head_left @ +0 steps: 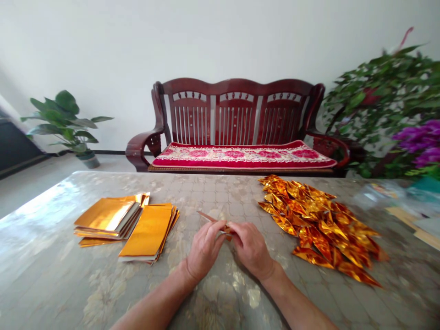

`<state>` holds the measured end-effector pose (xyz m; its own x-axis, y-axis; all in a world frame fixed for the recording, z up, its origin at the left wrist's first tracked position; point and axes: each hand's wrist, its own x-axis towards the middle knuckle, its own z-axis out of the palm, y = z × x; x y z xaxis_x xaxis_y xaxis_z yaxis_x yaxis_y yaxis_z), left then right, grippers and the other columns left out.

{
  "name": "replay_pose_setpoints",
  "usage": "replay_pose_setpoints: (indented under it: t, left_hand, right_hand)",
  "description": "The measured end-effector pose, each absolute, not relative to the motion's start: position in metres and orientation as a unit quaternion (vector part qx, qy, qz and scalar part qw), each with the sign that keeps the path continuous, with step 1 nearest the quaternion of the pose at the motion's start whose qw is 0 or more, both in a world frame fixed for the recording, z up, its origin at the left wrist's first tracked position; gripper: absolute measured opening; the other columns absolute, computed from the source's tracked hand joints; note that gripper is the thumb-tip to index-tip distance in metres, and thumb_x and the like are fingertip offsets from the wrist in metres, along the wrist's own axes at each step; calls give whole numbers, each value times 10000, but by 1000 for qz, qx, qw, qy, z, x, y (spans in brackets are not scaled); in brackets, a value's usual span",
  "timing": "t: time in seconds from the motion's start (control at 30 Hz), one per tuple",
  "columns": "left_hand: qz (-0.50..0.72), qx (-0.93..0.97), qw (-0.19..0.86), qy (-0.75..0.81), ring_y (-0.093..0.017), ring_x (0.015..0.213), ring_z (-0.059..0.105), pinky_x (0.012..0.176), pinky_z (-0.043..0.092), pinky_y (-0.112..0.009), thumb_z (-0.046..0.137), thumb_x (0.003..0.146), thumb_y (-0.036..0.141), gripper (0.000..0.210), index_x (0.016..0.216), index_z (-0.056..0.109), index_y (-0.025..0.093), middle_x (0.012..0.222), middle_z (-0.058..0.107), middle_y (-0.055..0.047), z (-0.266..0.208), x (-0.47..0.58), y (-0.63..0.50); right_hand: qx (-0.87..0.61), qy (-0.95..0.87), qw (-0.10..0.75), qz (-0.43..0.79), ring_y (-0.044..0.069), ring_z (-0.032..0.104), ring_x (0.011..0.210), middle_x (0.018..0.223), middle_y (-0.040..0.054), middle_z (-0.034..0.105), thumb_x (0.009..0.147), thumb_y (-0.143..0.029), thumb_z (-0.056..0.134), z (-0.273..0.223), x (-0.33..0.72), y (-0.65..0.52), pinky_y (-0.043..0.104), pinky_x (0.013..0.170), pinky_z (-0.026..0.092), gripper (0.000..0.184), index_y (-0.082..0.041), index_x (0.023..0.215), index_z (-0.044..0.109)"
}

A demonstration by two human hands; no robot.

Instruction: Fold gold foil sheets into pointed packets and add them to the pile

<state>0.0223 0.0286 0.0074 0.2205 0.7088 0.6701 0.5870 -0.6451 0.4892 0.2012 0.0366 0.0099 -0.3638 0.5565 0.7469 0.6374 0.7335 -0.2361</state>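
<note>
Over the middle of the table, my left hand (205, 245) and my right hand (252, 247) meet, fingertips closed on one small folded piece of gold foil paper (205, 216). A narrow pointed end of it sticks out to the upper left; the rest is mostly covered by my fingers. To the left lie two stacks of gold foil sheets, a wider stack (105, 214) and a narrower stack (147, 231) overlapping its right side. On the right is a heap of folded gold foil pieces (318, 224) with pointed ends.
A patterned cover lies on the table (213, 197). Behind it stands a dark red wooden bench (237, 119) with a floral cushion (237, 156). Plastic bags (378, 195) lie at the right edge. Potted plants (65, 119) and purple flowers (421, 142) flank the bench.
</note>
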Motion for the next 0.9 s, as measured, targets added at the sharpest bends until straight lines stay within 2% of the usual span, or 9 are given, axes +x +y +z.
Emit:
replay_pose_setpoints:
  t: [0.1, 0.2, 0.3, 0.37, 0.47, 0.53, 0.67, 0.77, 0.9]
  left_hand:
    - [523, 739, 113, 410, -146, 858, 650, 805, 543, -272, 516, 963, 222, 117, 939, 630, 213, 875, 675, -30, 10, 22, 32]
    - [558, 704, 158, 410, -144, 809, 631, 761, 527, -272, 541, 932, 204, 143, 806, 607, 202, 808, 647, -17, 9, 20, 37]
    - [545, 705, 182, 416, -150, 856, 633, 786, 525, -283, 511, 917, 166, 145, 801, 592, 199, 858, 653, -29, 6, 14, 43]
    - [491, 733, 160, 443, -166, 959, 624, 845, 522, -303, 534, 891, 150, 101, 905, 615, 209, 989, 656, -44, 6, 10, 44]
    - [358, 791, 89, 488, -206, 1092, 573, 937, 496, -346, 649, 832, 180, 362, 1179, 598, 269, 1202, 606, -50, 8, 7, 42]
    - [285, 826, 49, 484, -215, 1081, 561, 952, 481, -357, 666, 847, 213, 414, 1243, 590, 312, 1224, 601, -39, 9, 7, 40]
    - [233, 853, 13, 466, -197, 931, 567, 862, 475, -320, 517, 970, 257, 208, 1073, 695, 285, 992, 671, -35, 6, 12, 40]
    - [223, 852, 16, 473, -189, 848, 561, 792, 455, -301, 467, 998, 292, 266, 938, 724, 259, 850, 669, -29, 4, 13, 43]
    - [231, 833, 60, 499, -184, 833, 573, 757, 436, -285, 507, 984, 320, 253, 880, 727, 248, 836, 678, -21, 3, 9, 48]
  right_hand:
    - [-381, -823, 420, -47, 186, 642, 892, 941, 51, 718, 959, -158, 490, 15, 204, 39, 336, 809, 493, 204, -226, 1095, 626]
    - [-400, -820, 405, -53, 190, 632, 905, 922, 40, 726, 952, -182, 539, 20, 210, 41, 341, 824, 457, 126, -222, 953, 658]
    - [-419, -816, 392, -67, 189, 620, 903, 914, 34, 728, 962, -185, 529, 21, 215, 43, 339, 830, 432, 150, -222, 930, 671]
    - [-428, -823, 367, -78, 191, 609, 903, 916, 34, 725, 973, -183, 506, 19, 217, 43, 340, 833, 417, 184, -223, 924, 679]
    - [-433, -841, 313, -91, 197, 589, 877, 895, 35, 714, 988, -192, 483, 17, 216, 43, 342, 799, 390, 214, -218, 916, 683]
    - [-432, -853, 280, -91, 199, 575, 852, 859, 33, 701, 994, -203, 480, 16, 214, 43, 343, 769, 371, 221, -217, 916, 686]
    - [-430, -867, 243, -69, 200, 558, 848, 828, 36, 674, 993, -228, 493, 12, 213, 44, 339, 759, 358, 215, -220, 924, 697]
    - [-434, -870, 229, -47, 199, 561, 838, 816, 38, 669, 979, -238, 527, 7, 216, 46, 332, 749, 358, 188, -221, 924, 706]
    - [-454, -859, 237, -5, 197, 582, 850, 865, 33, 695, 963, -234, 559, 0, 224, 50, 321, 766, 379, 150, -229, 979, 707]
